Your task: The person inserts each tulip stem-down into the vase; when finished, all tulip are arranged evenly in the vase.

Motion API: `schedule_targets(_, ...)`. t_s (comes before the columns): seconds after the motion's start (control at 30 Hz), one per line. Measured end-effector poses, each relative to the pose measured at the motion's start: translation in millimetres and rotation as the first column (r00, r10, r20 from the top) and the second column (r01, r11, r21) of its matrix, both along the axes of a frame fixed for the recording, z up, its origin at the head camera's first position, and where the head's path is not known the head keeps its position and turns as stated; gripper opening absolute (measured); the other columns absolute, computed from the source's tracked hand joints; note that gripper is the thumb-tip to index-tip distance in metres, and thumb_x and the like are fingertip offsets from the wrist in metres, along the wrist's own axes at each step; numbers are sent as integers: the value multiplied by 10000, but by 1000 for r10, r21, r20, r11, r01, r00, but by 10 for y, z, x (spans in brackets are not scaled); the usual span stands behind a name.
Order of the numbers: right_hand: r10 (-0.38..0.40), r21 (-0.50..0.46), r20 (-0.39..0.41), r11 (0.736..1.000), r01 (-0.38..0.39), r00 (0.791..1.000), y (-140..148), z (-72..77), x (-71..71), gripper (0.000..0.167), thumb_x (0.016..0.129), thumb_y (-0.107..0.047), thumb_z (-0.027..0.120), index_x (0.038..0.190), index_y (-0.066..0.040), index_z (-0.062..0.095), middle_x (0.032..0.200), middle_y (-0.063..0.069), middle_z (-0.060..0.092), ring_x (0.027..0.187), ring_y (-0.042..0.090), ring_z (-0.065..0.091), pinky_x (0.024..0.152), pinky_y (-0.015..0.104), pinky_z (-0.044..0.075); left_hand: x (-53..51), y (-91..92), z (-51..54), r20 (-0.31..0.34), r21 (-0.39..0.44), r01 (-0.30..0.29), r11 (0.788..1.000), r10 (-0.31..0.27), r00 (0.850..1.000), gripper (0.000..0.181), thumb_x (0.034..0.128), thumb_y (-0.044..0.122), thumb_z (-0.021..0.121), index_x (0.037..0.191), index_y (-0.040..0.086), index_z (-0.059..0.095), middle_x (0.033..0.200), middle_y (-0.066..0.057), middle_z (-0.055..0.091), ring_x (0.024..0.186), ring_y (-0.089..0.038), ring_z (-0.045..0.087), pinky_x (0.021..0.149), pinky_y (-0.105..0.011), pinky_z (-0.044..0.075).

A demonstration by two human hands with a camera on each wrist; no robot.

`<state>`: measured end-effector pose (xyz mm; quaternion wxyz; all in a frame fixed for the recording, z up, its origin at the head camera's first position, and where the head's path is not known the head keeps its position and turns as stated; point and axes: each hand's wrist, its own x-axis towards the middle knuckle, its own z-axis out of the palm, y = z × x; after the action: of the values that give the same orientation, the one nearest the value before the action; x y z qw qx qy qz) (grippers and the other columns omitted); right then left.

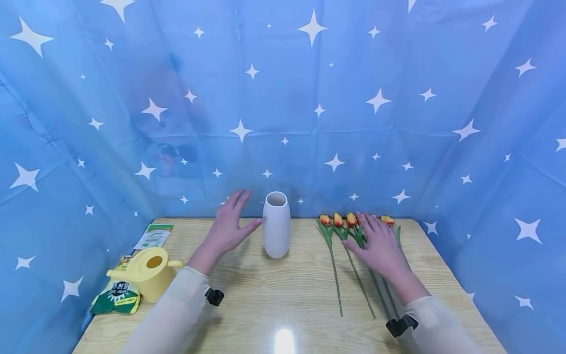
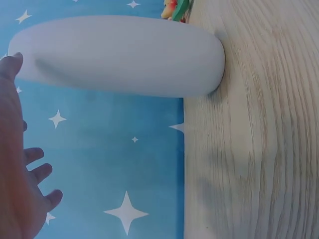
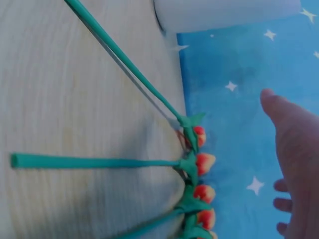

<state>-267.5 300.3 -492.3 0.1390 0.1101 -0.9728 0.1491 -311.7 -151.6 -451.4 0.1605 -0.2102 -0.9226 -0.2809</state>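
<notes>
A white vase [image 1: 276, 227] stands upright near the back of the table, its dark mouth facing up. Just left of it is my left hand [image 1: 229, 227], fingers spread, thumb pointing at the vase's side; in the left wrist view the thumb overlaps the vase's upper end, and I cannot tell whether it touches. Over a row of orange-red tulips [image 1: 338, 220] hovers my right hand [image 1: 379, 246], fingers loosely extended and holding nothing. It hides some of the blooms and stems. In the right wrist view, green tulip stems [image 3: 99, 163] lie on the table below the hand.
On the left stands a yellow watering can [image 1: 152, 275], beside a green and yellow bag [image 1: 116, 297]. A white and green packet [image 1: 155, 236] lies behind them. A blue star-patterned curtain [image 1: 283, 98] borders the wooden table [image 1: 283, 295] at the back and sides.
</notes>
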Motion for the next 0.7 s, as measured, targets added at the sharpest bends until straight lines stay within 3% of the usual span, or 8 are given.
schedule_targets(0.13, -5, -54, 24, 999, 6, 1000, -51, -78, 25, 1058, 994, -758, 662, 1737, -86, 323, 1740, 263, 346, 1571, 568, 305, 1202, 811, 238, -17, 56, -3, -4, 75, 34, 997, -34, 999, 928, 1024, 588, 729, 1753, 197, 309, 1792, -133, 298, 1625, -448, 306, 1256, -718, 282)
schedule_targets(0.37, 27, -149, 39, 989, -21, 999, -177, -140, 102, 950, 996, -577, 793, 1714, -105, 388, 1647, 291, 455, 1497, 572, 408, 1122, 784, 394, -82, 159, -46, -21, 193, 87, 977, -84, 996, 941, 994, 555, 786, 1737, 175, 350, 1763, -115, 366, 1605, -401, 366, 1254, -654, 341)
schedule_targets(0.57, 33, -235, 102, 972, -9, 994, -249, -162, 151, 892, 1031, -496, 784, 1720, -108, 372, 1676, 313, 398, 1521, 585, 380, 1098, 776, 436, -82, 265, -85, 45, 284, 77, 956, -94, 995, 961, 982, 586, 794, 1741, 201, 347, 1779, -95, 341, 1624, -398, 331, 1257, -685, 311)
schedule_targets(0.7, 46, -318, 145, 948, 3, 988, -310, -192, 171, 833, 1047, -398, 792, 1710, -101, 385, 1671, 307, 405, 1410, 546, 532, 1005, 705, 541, -88, 340, -102, 63, 344, 69, 937, -96, 993, 964, 967, 576, 815, 1736, 210, 362, 1763, -90, 370, 1596, -376, 384, 1247, -681, 331)
